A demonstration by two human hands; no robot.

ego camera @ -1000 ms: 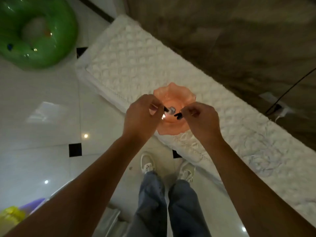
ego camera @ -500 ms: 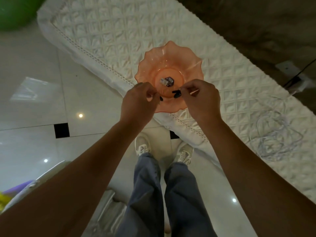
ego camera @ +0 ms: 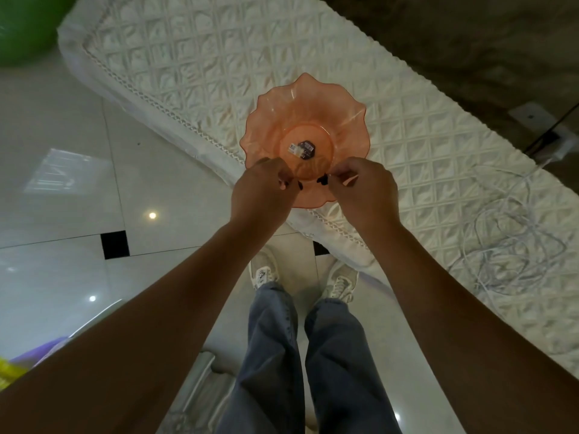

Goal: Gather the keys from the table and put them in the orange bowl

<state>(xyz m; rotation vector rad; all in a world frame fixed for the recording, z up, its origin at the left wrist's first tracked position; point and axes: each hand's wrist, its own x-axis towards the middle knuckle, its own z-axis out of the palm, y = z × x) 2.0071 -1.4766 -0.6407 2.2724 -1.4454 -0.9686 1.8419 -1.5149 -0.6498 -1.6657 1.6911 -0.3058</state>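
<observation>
On the quilted white tablecloth (glossy tiled floor beside), both hands' fingers pinch dark keys over the orange bowl.

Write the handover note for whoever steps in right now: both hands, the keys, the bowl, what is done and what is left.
Left hand: pinched shut on a small dark key over the near rim of the orange bowl.
Right hand: pinched shut on another dark key, also over the near rim.
Bowl: sits on the quilted white table cover; a small labelled item lies at its centre.
Done: keys carried to the bowl.
Left: let both keys go into the bowl. No other keys are visible on the cover.
</observation>
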